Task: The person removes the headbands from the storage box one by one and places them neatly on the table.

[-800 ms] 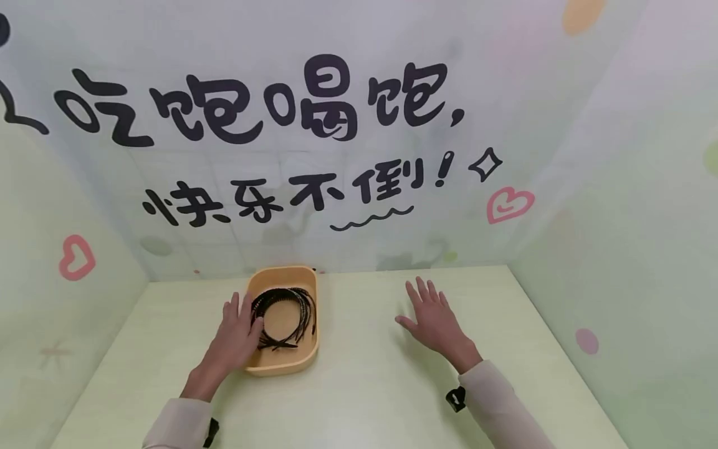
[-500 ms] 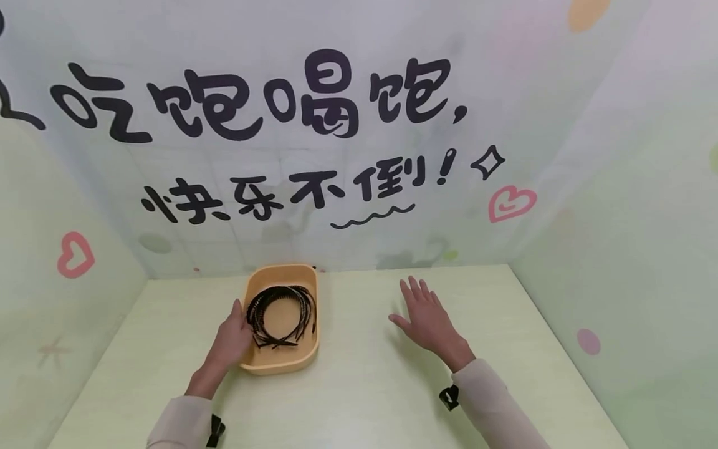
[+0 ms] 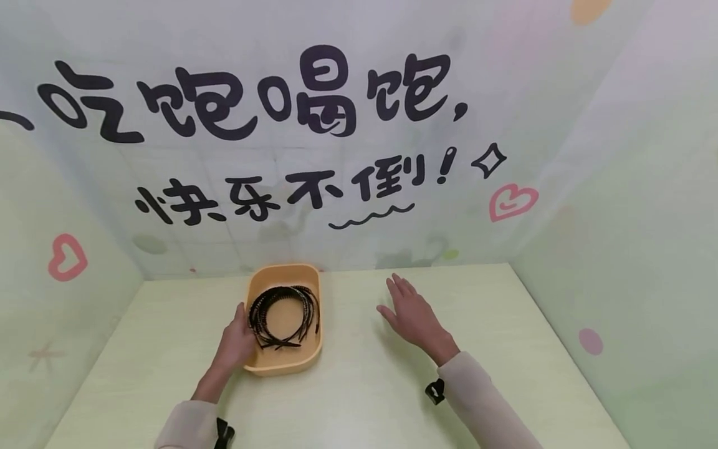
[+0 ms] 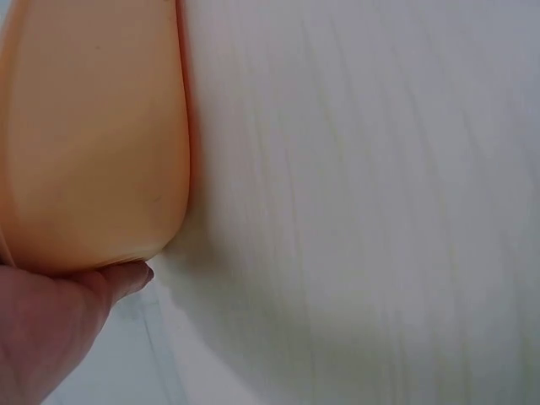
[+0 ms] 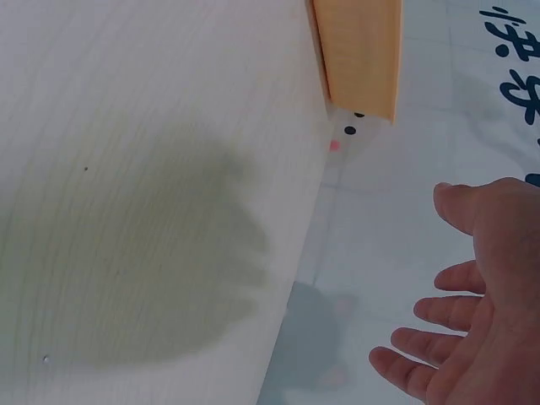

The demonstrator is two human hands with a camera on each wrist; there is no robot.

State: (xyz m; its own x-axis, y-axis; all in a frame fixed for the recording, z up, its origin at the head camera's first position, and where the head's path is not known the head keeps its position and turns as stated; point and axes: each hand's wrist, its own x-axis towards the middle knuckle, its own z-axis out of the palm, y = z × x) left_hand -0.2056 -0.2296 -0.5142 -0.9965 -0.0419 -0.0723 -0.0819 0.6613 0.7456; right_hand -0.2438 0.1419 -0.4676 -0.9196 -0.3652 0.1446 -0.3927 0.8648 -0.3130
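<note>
A pale orange plastic tray [image 3: 283, 370] stands on the table toward the back, left of the middle. Several thin black toothed headbands [image 3: 262, 327] lie in it, heaped in a ring. At the tray's left side my left hand [image 3: 234, 345] grips the rim, its thumb at the edge. The left wrist view shows a finger [image 4: 126, 278] of that hand against the tray wall [image 4: 101, 143]; the other fingers are mostly hidden. Over the table to the right, my right hand [image 3: 414, 319] hovers apart from the tray, fingers extended and holding nothing.
The pale wood-grain table [image 3: 348, 399] meets a back wall [image 3: 314, 243] with black lettering, close behind the tray. Side walls [image 3: 606, 262] with coloured spots and hearts close off the left and right.
My left hand has gone from over the tray's left edge to gripping its rim. The tray has shifted slightly right against the wall. My right hand has moved left.
</note>
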